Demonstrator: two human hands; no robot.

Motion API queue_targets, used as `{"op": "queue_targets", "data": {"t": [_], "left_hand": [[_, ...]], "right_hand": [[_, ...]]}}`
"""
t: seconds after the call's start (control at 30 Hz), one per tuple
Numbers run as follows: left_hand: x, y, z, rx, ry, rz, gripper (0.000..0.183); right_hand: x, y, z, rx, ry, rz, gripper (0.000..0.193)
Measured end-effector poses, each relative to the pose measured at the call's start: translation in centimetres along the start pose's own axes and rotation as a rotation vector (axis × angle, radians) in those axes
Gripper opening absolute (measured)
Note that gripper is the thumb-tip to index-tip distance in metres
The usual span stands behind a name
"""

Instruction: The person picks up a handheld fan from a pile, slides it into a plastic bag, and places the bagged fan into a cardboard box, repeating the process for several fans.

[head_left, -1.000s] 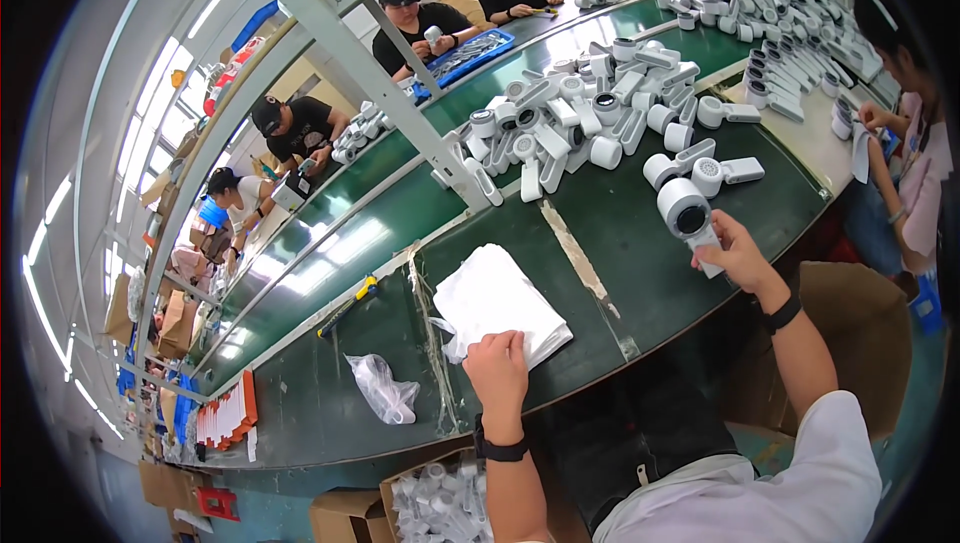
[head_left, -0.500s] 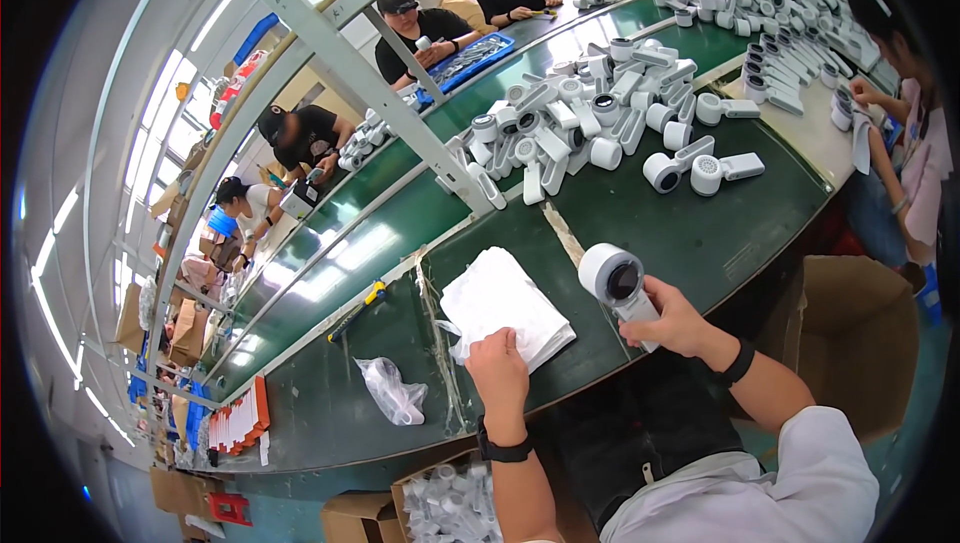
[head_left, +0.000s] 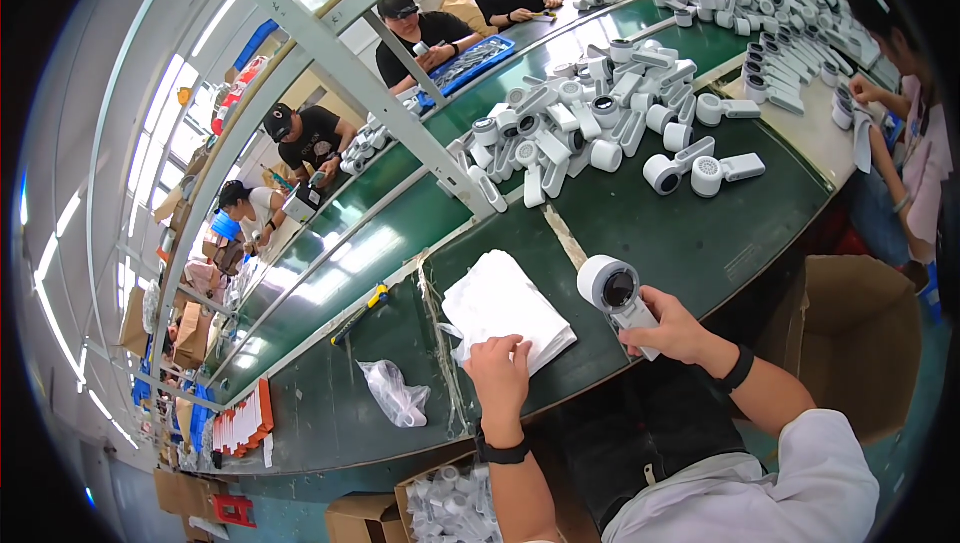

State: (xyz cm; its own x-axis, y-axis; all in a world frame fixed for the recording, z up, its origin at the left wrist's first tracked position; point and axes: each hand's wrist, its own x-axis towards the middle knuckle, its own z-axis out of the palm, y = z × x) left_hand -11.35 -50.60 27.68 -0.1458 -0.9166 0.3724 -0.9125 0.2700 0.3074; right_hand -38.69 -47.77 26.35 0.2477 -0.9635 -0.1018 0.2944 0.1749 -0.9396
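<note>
My right hand (head_left: 672, 328) is closed around the handle of a white handheld fan (head_left: 606, 283), its round head with a dark centre tilted up over the table. Flat on the green table lies a stack of thin white bags (head_left: 510, 308). On the stack's near left edge rests my left hand (head_left: 498, 368), its fingers bent and slightly apart on the top layer. Left of it is a clear plastic bag (head_left: 395, 393) with a pale item inside, hard to make out.
A big heap of white fans (head_left: 575, 113) covers the table's far side. A yellow-and-black cutter (head_left: 360, 313) lies left of the stack. Metal shelf posts (head_left: 360, 83) cross the view. An open carton (head_left: 850, 343) stands at right; a box of bagged fans (head_left: 450, 503) is below. Several co-workers sit around.
My left fingers have loosened from a tight curl and spread a little on the white stack. The fan in my right hand has turned slightly, with its dark centre facing me more.
</note>
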Motion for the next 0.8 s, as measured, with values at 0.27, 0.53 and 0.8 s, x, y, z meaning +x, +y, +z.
{"op": "queue_targets", "data": {"t": [0.27, 0.53, 0.8], "left_hand": [[0.2, -1.0, 0.8, -0.074, 0.053, -0.037, 0.013], [0.4, -1.1, 1.1, -0.158, 0.228, -0.015, 0.015], [0.1, 0.8, -0.5, -0.284, 0.110, -0.121, 0.015]], "right_hand": [[-0.2, 0.1, 0.1, -0.003, -0.005, 0.012, 0.038], [-0.3, 0.1, 0.3, 0.006, -0.011, 0.019, 0.039], [-0.5, -0.1, 0.5, 0.016, -0.025, 0.019, 0.042]]}}
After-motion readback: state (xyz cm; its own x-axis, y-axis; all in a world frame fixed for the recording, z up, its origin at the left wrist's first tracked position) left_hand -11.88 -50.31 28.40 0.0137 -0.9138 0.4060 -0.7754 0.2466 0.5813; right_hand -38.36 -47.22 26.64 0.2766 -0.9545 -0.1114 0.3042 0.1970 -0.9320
